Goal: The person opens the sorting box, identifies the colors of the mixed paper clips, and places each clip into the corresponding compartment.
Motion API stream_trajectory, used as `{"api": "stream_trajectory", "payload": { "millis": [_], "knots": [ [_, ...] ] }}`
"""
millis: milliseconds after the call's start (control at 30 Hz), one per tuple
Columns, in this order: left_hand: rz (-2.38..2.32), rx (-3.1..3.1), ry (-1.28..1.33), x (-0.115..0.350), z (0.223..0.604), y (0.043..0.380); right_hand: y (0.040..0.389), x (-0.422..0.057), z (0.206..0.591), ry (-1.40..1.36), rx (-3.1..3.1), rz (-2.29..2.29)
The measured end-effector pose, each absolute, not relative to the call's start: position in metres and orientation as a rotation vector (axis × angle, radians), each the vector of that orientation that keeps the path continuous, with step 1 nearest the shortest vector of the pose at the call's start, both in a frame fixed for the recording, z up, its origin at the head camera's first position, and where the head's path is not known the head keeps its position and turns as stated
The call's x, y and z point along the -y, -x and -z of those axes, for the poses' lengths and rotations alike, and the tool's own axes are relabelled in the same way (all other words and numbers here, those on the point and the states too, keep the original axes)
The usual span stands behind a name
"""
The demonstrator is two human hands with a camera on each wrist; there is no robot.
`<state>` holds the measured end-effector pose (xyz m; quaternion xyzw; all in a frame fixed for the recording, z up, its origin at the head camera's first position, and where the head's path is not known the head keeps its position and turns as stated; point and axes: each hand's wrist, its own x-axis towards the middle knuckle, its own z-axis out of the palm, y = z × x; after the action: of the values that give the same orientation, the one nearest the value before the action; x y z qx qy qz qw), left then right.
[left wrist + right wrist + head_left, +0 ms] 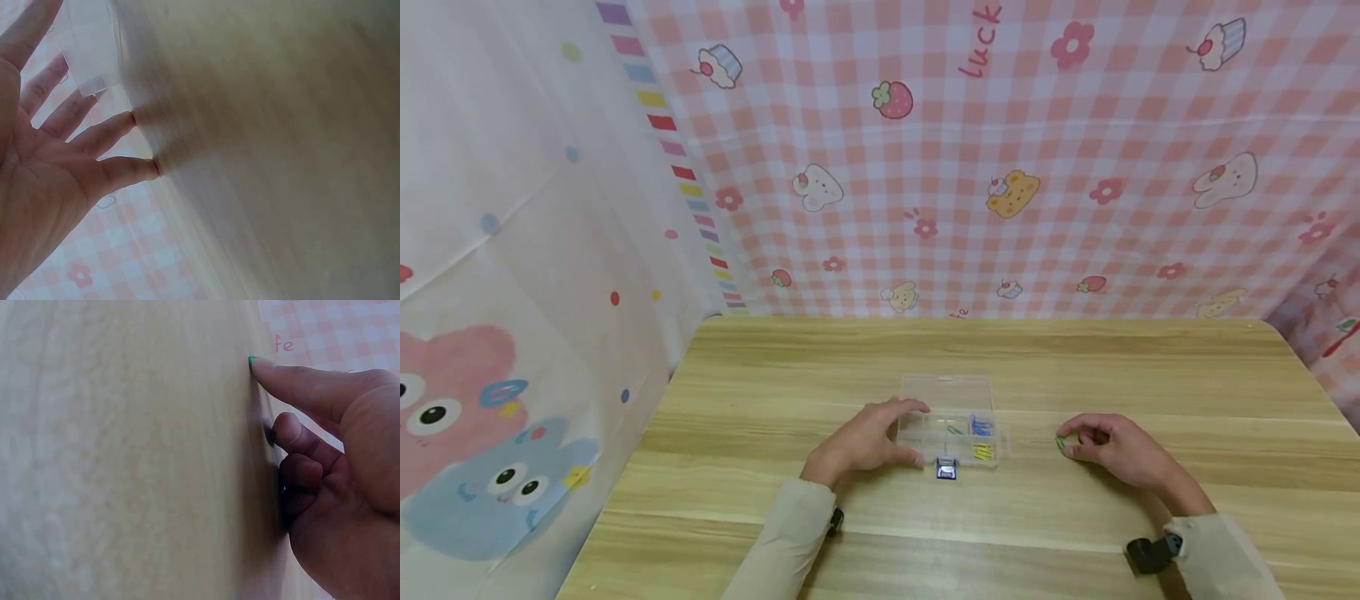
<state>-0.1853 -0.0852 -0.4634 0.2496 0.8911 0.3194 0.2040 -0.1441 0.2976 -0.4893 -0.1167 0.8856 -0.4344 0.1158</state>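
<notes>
A clear plastic compartment box (932,447) lies on the table with its lid (947,392) folded back. Blue paper clips (981,426) and yellow paper clips (982,452) occupy separate compartments on its right side; a green paper clip (955,431) lies in a middle one. My left hand (872,435) holds the box's left end, thumb at the near edge and fingers toward the back. To the right of the box, my right hand (1116,450) pinches a green paper clip (1060,444) at the tabletop. Only a green tip (252,360) shows by its fingertip in the right wrist view.
A small blue-edged piece (947,469) sits at the box's front edge; its kind is unclear. The wooden table (775,358) reaches back to a pink checked cloth (955,183), and a white printed cloth (535,250) hangs at the left.
</notes>
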Motion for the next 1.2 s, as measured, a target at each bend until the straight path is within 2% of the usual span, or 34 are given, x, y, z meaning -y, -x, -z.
{"api": "stream_trajectory", "payload": {
  "millis": [667, 1200],
  "knots": [
    [-0.895, -2.488, -0.687, 0.085, 0.464, 0.185, 0.14, -0.293, 0.485, 0.28, -2.649, 1.173],
    [-0.9, -2.48, -0.686, 0.086, 0.464, 0.186, 0.137, -0.284, 0.487, 0.442, -2.729, 1.082]
  ]
}}
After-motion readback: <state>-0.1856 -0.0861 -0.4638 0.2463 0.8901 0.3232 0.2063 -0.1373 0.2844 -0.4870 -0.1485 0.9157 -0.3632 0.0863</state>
